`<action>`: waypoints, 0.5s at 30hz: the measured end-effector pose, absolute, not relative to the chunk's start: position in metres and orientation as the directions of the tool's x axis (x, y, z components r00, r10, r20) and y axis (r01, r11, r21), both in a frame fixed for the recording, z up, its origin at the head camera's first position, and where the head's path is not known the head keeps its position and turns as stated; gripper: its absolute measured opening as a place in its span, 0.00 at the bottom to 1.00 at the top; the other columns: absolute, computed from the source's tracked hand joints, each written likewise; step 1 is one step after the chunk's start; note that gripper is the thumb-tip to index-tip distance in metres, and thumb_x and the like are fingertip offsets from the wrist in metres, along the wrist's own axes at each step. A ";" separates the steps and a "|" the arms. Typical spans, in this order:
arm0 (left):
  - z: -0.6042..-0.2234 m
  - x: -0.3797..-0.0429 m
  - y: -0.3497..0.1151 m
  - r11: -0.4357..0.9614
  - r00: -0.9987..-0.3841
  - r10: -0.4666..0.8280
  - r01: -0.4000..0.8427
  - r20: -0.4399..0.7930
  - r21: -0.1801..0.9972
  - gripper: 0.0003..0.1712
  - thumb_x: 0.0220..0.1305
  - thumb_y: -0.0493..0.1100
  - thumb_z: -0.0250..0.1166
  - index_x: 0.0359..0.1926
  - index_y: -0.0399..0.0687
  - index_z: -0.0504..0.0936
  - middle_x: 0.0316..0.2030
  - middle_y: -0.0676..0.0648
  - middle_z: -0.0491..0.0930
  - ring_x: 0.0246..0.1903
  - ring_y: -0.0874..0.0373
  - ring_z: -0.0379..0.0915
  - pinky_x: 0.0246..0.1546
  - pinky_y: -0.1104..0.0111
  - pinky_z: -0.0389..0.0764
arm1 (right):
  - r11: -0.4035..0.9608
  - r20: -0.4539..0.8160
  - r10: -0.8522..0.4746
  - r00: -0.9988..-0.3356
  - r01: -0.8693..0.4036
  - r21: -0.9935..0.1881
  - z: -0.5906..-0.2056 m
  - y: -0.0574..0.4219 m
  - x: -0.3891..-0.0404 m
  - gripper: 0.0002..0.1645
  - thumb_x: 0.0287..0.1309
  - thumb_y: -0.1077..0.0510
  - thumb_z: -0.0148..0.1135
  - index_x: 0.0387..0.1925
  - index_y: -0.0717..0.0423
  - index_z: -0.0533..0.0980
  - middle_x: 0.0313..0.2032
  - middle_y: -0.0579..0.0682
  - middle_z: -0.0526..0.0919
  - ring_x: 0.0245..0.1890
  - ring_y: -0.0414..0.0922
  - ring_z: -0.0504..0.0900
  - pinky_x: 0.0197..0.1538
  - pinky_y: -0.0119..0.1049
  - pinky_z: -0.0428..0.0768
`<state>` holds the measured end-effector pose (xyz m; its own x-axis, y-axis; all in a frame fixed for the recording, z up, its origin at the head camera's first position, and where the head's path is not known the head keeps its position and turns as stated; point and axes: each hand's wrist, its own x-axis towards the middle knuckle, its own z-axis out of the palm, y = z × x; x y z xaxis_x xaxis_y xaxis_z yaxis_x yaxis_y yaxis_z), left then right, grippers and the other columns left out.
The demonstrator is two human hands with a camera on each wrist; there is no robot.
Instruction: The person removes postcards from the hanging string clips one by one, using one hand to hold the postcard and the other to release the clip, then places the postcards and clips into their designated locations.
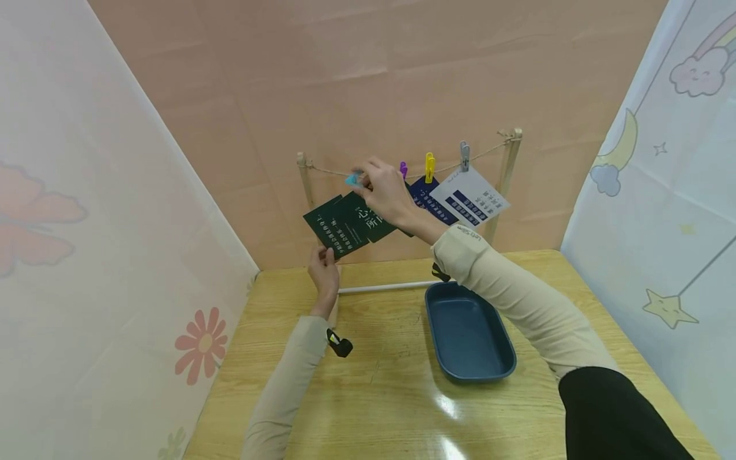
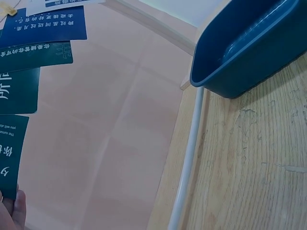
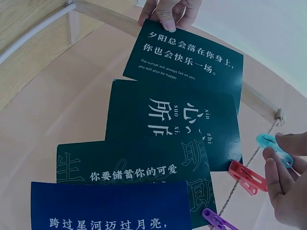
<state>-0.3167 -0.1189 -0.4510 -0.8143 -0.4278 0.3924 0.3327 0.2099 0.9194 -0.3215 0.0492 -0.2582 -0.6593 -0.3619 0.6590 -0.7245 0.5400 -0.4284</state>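
My left hand pinches the lower corner of a dark green card with white lettering, holding it up at the left end of a string. In my right hand, thumb and fingers pinch a light blue clothespin, its tip right at the string. The held card overlaps a second green card, which hangs beside a red clothespin. Further along come another green card by a purple clothespin, a navy card by a yellow clothespin, and a white card under a grey clothespin.
Wooden posts carry the string, with a white rod low between them. A dark blue basin stands on the wooden table under my right forearm. Printed cloth walls enclose the sides and back.
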 end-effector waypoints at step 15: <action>-0.458 -0.314 -0.120 0.225 -0.810 -0.450 0.304 0.375 0.926 0.09 0.74 0.36 0.56 0.44 0.32 0.78 0.39 0.37 0.79 0.37 0.45 0.79 0.36 0.64 0.82 | 0.541 0.684 -0.402 -0.609 -0.761 -0.359 -0.266 0.057 -0.315 0.16 0.58 0.74 0.65 0.49 0.69 0.77 0.44 0.60 0.74 0.44 0.52 0.85 0.44 0.38 0.86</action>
<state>-0.3142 -0.1199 -0.4579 -0.8101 -0.4503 0.3753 0.3040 0.2247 0.9258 -0.3152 0.0573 -0.2665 -0.6090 -0.4021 0.6837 -0.7605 0.5407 -0.3595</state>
